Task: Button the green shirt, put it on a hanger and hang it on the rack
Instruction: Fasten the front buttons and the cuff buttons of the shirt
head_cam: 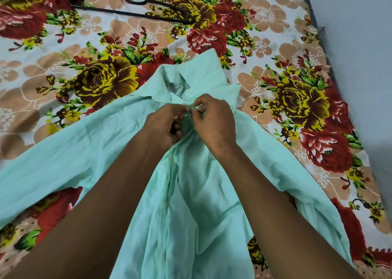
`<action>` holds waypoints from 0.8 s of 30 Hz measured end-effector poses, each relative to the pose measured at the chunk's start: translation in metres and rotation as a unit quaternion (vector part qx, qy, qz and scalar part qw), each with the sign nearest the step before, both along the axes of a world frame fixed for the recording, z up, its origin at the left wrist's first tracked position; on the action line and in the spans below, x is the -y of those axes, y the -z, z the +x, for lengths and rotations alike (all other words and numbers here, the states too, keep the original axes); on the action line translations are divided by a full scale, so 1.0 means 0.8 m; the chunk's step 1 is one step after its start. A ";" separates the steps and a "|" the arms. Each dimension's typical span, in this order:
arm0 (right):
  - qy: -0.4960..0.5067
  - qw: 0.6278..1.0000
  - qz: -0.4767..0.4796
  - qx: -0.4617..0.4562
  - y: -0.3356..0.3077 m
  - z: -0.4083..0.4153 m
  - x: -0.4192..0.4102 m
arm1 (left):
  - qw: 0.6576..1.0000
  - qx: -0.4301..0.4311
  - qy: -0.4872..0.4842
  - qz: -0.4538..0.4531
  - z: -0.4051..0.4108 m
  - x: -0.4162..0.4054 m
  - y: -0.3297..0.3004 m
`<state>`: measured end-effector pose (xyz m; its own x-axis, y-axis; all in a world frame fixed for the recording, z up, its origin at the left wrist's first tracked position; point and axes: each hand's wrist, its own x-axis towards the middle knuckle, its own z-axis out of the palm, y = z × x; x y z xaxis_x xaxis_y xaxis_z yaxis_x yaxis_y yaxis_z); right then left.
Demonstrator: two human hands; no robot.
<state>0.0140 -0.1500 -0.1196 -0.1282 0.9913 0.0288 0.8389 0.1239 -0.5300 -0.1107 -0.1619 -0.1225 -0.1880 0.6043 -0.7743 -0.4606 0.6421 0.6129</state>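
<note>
A pale green shirt (101,143) lies spread on the bed, collar (197,75) pointing away from me, sleeves out to both sides. My left hand (163,126) pinches the left edge of the shirt front just below the collar. My right hand (212,119) pinches the opposite edge, thumb and forefinger closed on a small button (189,107). The two hands meet fingertip to fingertip at the top of the placket. A black hanger (135,7) lies flat on the bed at the far left, well beyond the shirt. No rack is in view.
The bed carries a floral sheet (286,100) in red, yellow and tan. Its right edge (322,39) runs diagonally along a pale wall (360,45).
</note>
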 end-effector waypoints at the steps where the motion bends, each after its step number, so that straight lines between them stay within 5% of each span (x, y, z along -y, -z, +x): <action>1: 0.001 1.000 -0.002 0.026 -0.003 -0.003 0.005 | 1.000 -0.020 -0.003 0.014 -0.006 0.009 -0.002; 5: -0.074 0.989 0.089 0.096 -0.021 -0.037 0.046 | 0.967 -0.217 -0.018 0.130 -0.051 0.071 -0.015; 10: -0.225 0.971 0.082 -0.006 -0.027 -0.132 0.128 | 0.843 -0.503 0.024 0.187 -0.137 0.190 -0.035; 20: -0.449 0.893 0.011 -0.010 -0.003 -0.268 0.304 | 0.720 -0.688 0.021 0.087 -0.267 0.435 -0.014; 24: -0.485 0.874 0.013 -0.034 0.001 -0.296 0.389 | 0.731 -0.681 0.008 0.034 -0.289 0.531 -0.003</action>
